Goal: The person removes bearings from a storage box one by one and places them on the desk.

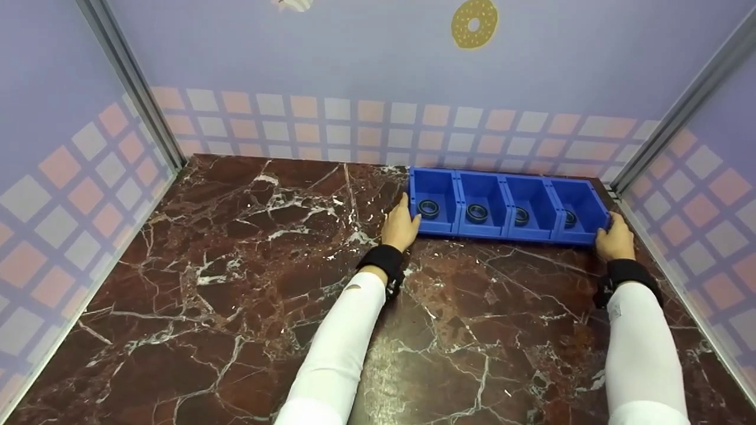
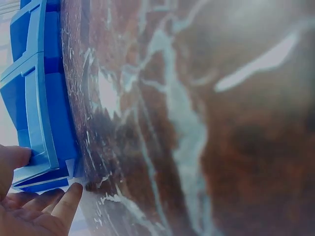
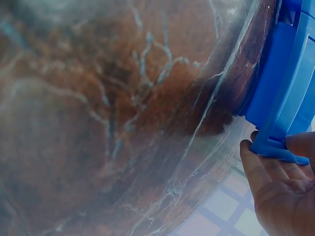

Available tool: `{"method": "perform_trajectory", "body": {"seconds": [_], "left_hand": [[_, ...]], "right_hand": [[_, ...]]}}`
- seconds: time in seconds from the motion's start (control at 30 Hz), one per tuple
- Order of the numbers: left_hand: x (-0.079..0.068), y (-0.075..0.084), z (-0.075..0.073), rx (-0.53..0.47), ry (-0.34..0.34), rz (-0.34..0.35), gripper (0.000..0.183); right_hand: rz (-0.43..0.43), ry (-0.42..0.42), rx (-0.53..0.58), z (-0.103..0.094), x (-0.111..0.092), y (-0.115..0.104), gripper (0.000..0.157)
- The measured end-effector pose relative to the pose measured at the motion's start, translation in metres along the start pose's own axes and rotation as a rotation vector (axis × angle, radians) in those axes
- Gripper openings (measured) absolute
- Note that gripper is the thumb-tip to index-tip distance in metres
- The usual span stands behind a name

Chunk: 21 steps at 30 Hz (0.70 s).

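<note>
A row of joined blue storage bins (image 1: pixel 502 232) sits at the back right of the table. In its several compartments lie black-rimmed rings that look like ball bearings (image 1: pixel 429 215), one in each. At the left end, my left hand (image 1: pixel 400 227) grips the bins, thumb on the front edge and fingers along the outer side. My right hand (image 1: pixel 615 238) holds the opposite end. In the right wrist view its thumb (image 3: pixel 300 144) lies over the blue rim (image 3: pixel 275 147), with the fingers beneath. The left wrist view shows the left thumb (image 2: pixel 17 156) against the end bin (image 2: pixel 47 123).
The dark red marbled table (image 1: pixel 236 295) stretches left and in front of the bins. A patterned back wall (image 1: pixel 354 71) stands close behind them. Side walls (image 1: pixel 703 195) meet it at grey metal corner posts (image 1: pixel 127 77). Black bands (image 1: pixel 381 260) circle both wrists.
</note>
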State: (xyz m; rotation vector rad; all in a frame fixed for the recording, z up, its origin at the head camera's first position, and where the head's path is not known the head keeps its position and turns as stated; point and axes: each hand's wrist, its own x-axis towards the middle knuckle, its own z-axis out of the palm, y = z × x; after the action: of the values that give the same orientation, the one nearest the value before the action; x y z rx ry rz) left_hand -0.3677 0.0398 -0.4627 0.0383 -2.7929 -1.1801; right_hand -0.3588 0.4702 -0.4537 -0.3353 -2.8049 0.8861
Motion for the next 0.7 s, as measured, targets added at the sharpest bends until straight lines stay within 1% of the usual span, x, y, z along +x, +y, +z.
{"method": "perform_trajectory", "body": {"seconds": [0.17,0.3,0.5,0.7], "left_hand": [[0.0036,0.0033,0.0032,0.012,-0.004,-0.011,0.063],[0.0046,0.0048,0.0058,0.002,0.019,-0.017,0.059],[0.005,0.0058,0.0082,-0.051,0.057,-0.049,0.052],[0.0067,0.0063,0.008,-0.049,0.055,-0.077,0.05]], "right_hand": [[0.031,-0.016,0.001,-0.0011,0.0,0.0001,0.059],[0.047,-0.001,0.009,-0.0011,0.0001,0.0005,0.058],[0.032,0.021,0.008,0.0,0.0014,0.0013,0.057],[0.006,0.017,0.01,-0.0001,0.0025,0.0022,0.057]]}}
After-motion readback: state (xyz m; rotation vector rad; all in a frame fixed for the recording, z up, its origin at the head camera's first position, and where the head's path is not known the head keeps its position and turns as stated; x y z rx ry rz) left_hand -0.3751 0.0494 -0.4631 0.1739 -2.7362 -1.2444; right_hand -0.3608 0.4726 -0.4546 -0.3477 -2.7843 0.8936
